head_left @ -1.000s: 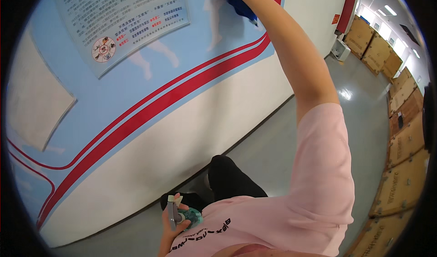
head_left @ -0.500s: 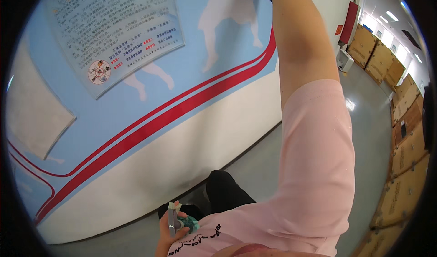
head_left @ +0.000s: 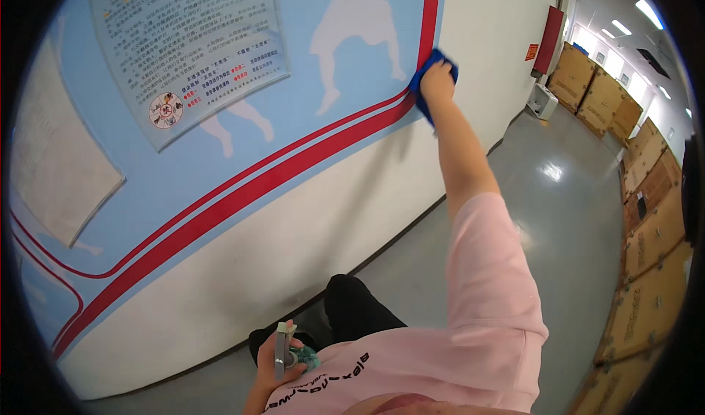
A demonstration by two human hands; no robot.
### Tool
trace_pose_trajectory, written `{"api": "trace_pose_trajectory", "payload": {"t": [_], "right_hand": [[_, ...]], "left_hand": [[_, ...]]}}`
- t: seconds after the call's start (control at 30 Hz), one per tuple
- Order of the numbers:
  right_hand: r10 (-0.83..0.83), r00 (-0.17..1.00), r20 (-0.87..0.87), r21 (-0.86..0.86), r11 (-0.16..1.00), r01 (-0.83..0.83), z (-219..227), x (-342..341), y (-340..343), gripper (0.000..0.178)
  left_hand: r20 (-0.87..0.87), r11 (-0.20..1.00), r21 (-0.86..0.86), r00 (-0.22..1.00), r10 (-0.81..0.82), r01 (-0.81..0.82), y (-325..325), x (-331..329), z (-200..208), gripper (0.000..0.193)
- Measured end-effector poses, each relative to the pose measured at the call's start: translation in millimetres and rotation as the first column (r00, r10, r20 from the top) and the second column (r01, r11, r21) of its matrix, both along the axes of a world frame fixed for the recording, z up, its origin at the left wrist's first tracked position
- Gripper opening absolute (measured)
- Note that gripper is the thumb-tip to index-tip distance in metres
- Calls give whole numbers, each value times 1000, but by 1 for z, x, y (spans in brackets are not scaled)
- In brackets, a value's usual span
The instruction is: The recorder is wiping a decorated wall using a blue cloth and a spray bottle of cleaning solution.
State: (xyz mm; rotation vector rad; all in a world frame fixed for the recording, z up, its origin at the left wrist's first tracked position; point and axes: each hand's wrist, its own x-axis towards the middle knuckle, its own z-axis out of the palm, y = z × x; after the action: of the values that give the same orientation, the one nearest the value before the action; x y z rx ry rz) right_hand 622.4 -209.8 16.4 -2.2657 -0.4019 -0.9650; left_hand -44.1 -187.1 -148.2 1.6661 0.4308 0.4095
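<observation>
My right arm stretches up and forward to the wall. There my right hand [head_left: 438, 81] presses a bunched blue cloth [head_left: 422, 92] against the painted panel, at the bend of its red border stripe [head_left: 294, 158]. The fingers are closed over the cloth and hide part of it. Low in front of my body, my left hand [head_left: 292, 371] grips a spray bottle [head_left: 306, 357] with a grey head and a see-through green body. The bottle is close to my pink shirt, apart from the wall.
A clear printed board [head_left: 198, 55] is mounted on the light blue wall panel, with a second pale board [head_left: 66, 150] at the far left. Large wooden crates [head_left: 646, 297] line the right side. Grey floor [head_left: 547, 195] runs between them and the wall. A white box-like unit [head_left: 542, 102] stands farther along.
My right hand has come down from beyond the upper edge into full view, bringing the blue cloth lower on the wall. The left hand keeps its hold on the spray bottle.
</observation>
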Motion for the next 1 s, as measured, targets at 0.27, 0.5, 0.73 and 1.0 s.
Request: {"api": "trace_pose_trajectory", "payload": {"t": [0.27,0.5,0.73,1.0], "right_hand": [[83,961,-265,-411,892,-190,-30,-87,1,29],[381,853,358,-99,923,-371,112,-164,39,32],[435,613,659,-152,876,-459,242,-242,80,42],[122,563,817,48,960,-277,352,-215,107,41]], "left_hand": [[2,998,16,999,53,-53,-1,-19,-5,88],[52,991,110,996,67,-73,9,-26,-19,81],[38,994,-40,994,105,-104,9,-22,-6,57],[-44,987,9,986,160,-160,15,-22,2,87]]}}
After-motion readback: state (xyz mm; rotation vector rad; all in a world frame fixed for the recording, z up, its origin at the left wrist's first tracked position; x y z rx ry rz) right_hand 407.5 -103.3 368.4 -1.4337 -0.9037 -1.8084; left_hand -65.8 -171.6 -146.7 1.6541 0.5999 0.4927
